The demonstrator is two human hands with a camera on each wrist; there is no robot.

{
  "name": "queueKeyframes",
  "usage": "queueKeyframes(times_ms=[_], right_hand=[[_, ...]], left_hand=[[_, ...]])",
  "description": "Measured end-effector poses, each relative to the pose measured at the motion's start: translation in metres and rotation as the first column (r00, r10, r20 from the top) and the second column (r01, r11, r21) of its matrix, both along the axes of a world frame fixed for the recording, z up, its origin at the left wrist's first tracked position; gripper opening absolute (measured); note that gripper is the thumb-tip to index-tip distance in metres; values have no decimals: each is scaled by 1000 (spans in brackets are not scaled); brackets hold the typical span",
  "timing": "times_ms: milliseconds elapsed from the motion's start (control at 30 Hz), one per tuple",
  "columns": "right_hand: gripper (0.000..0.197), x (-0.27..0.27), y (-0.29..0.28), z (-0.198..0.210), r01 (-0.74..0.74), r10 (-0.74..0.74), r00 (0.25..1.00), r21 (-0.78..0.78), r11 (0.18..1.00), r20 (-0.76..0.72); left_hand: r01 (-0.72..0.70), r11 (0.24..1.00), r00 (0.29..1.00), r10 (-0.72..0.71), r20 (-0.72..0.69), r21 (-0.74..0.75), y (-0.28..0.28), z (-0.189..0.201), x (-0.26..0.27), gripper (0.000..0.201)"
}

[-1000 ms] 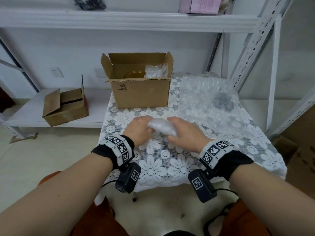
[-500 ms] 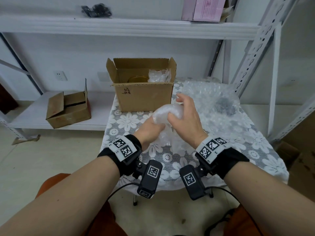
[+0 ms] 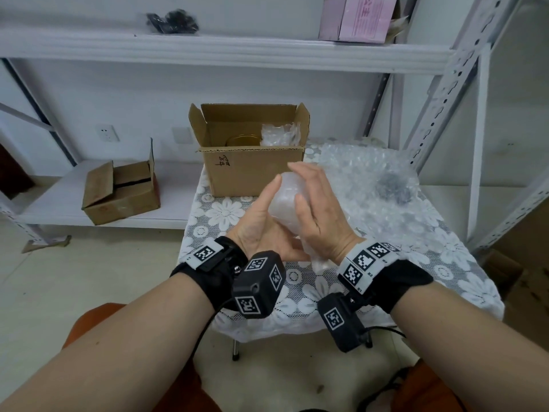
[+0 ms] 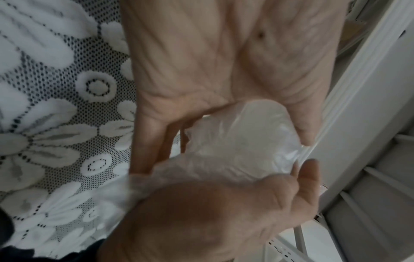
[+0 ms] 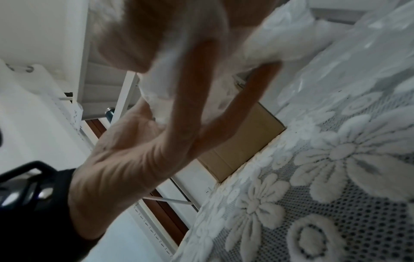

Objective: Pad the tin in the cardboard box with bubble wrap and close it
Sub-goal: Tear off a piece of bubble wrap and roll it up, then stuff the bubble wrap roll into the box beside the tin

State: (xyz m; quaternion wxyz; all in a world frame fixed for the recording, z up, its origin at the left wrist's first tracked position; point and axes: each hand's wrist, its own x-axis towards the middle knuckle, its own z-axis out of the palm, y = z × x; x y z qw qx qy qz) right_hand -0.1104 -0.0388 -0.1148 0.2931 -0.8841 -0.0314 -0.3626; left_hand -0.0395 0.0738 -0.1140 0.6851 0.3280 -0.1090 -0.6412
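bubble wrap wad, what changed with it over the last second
The bubble wrap wad came up off the tablecloth and now sits raised in front of the cardboard box. The left hand and right hand rose with it and uncurled, now pressing it between flat palms. The box, its tin, the padding inside and the loose sheet stayed put.

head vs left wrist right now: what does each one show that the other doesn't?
Head only: the open cardboard box, the tin and bubble wrap inside it, the bubble-wrap sheet on the table, the shelves.
Left wrist only: the right hand's palm.
Both: left hand and right hand with straight fingers pressing the bubble-wrap wad between them, above the lace tablecloth.
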Motion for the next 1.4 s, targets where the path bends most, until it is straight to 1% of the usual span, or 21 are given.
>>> queueKeyframes(times_ms=[100,200,267,300,333,400,467,533,600,667,833,933,1000,1033,1100,1167,1233,1267,1300,1333,1400], right_hand=[[57,1,-7,1,37,-33,997,57,998,-69],[64,3,-10,-2,158,-136,974,110,981,-183],[65,4,-12,-3,227,-153,941,231,946,-302],[67,5,-13,-2,242,-98,920,356,903,-378],[68,6,-13,1,252,2,896,512,821,-444],[65,8,-13,7,254,272,845,794,552,-460],[57,9,-13,14,215,453,829,934,283,-328],[53,13,-13,17,184,513,830,976,116,-217],[59,18,-9,19,171,554,812,982,78,-185],[61,22,-3,20,174,571,796,979,103,-201],[62,30,5,23,164,525,833,984,65,-173],[57,34,8,24,147,485,864,989,13,-135],[56,36,8,25,137,465,876,990,9,-126],[56,36,7,26,132,459,879,991,27,-130],[55,39,5,30,118,445,885,990,79,-141],[60,42,0,37,104,422,896,990,97,-136],[65,45,-4,46,99,410,903,990,98,-131],[64,46,-6,51,93,407,905,991,95,-124],[60,48,-8,57,86,405,907,992,91,-116],[56,49,-11,62,77,405,908,993,85,-105],[52,53,-15,73,59,410,908,995,83,-88]], left_hand=[[-199,977,980,199,4,72,-2,-2,3,74],[-385,919,922,386,4,90,-3,-2,11,61],[-470,879,883,470,23,80,-2,0,17,59],[-501,862,865,500,40,69,-1,1,20,59],[-524,850,852,522,52,52,0,0,23,58],[-548,836,835,546,70,16,1,-1,26,56],[-562,827,823,560,94,-8,2,0,26,56],[-553,833,825,550,134,-12,1,1,23,56],[-539,842,826,530,191,-9,1,1,20,52],[-541,841,820,528,221,-4,2,0,20,52],[-553,833,810,531,249,22,7,-2,26,46],[-496,868,834,468,291,25,13,0,30,39],[-465,884,828,418,373,42,18,6,37,38],[-464,884,796,390,463,53,20,10,41,41],[-520,853,650,367,665,38,25,22,53,48],[-653,755,414,413,811,-51,28,37,65,39],[-759,623,112,411,905,-189,32,52,81,25],[-766,593,-14,372,928,-249,33,59,88,23],[-753,592,-109,319,941,-288,33,64,94,23],[-730,612,-175,262,949,-304,32,68,100,25],[-687,677,-225,149,963,-265,26,72,111,31]])
